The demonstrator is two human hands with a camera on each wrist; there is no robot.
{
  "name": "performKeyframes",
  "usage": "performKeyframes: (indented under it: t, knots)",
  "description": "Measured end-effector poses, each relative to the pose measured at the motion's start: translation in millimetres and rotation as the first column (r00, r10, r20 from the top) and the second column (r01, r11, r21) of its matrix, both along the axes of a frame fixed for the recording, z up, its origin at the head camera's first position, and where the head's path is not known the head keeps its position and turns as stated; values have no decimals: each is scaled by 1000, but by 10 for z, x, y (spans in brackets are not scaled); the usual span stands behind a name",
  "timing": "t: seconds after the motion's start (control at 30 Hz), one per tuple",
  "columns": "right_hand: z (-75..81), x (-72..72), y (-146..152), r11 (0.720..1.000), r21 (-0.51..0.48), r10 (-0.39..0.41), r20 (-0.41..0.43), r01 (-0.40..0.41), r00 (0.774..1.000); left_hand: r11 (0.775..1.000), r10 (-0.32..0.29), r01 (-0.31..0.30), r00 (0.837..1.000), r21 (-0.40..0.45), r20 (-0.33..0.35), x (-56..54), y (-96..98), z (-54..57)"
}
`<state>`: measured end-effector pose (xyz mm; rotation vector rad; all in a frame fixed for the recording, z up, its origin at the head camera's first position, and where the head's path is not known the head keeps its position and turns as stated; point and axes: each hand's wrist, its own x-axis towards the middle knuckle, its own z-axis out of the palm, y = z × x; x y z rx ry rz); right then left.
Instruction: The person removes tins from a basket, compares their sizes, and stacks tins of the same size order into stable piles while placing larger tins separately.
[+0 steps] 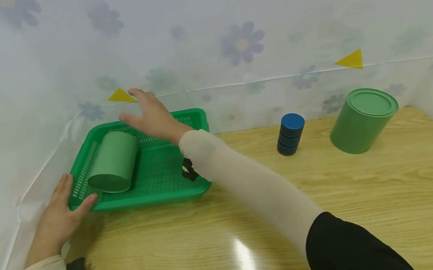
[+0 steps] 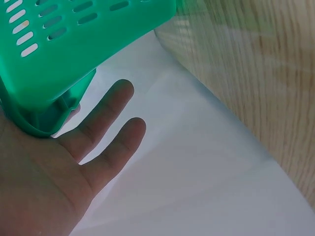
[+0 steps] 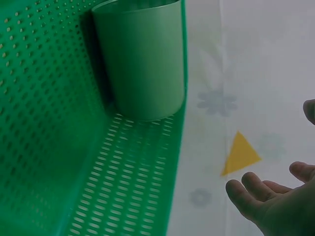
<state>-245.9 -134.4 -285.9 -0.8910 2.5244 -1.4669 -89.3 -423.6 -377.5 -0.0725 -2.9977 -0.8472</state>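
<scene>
A green plastic basket (image 1: 162, 168) with slotted walls stands at the left, and a pale green can (image 1: 115, 159) lies on its side inside it. My left hand (image 1: 57, 223) is at the basket's front left corner, thumb along the front rim. In the left wrist view its fingers (image 2: 115, 152) extend straight and spread outside the wall, and the corner meets the palm. My right hand (image 1: 155, 119) hovers over the basket's back part, holding nothing. In the right wrist view its fingers (image 3: 253, 189) are loosely bent, apart from the can.
A dark blue ribbed cylinder (image 1: 291, 133) stands on the wooden table (image 1: 366, 205) toward the back. To its right is another green can (image 1: 362, 120), standing on end. White flowered sheeting (image 1: 198, 28) with yellow triangles (image 1: 352, 60) encloses the back and sides.
</scene>
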Motion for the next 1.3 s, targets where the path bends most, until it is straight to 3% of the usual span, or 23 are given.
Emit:
performKeyframes:
  t: [0.33,0.53,0.73,0.9,0.97,1.13,1.3]
  knots:
    - [-289,-72,-331,988,154,-10,1,9,1000,1000,8,-8,1000,-2,1,63,18,1]
    - [-458,-56,-470,978,207,-8,92,-11,996,1000,3,-3,1000,3,-6,71,66,-13]
    - [-591,14,-640,952,302,-4,137,-38,991,1000,10,-10,1000,25,-12,132,109,-42]
    - [-611,48,-643,924,374,12,173,-76,985,999,16,-16,1000,31,-6,144,144,-56]
    - [-593,30,-600,923,376,11,193,-85,981,999,13,-13,1000,29,-2,126,145,-56]
    - [-547,-48,-463,956,284,-3,254,-71,967,999,10,-10,1000,39,-6,84,121,-35]
    - [-591,-66,-372,966,256,-46,301,-35,952,998,15,-15,1000,54,-4,109,99,-47]
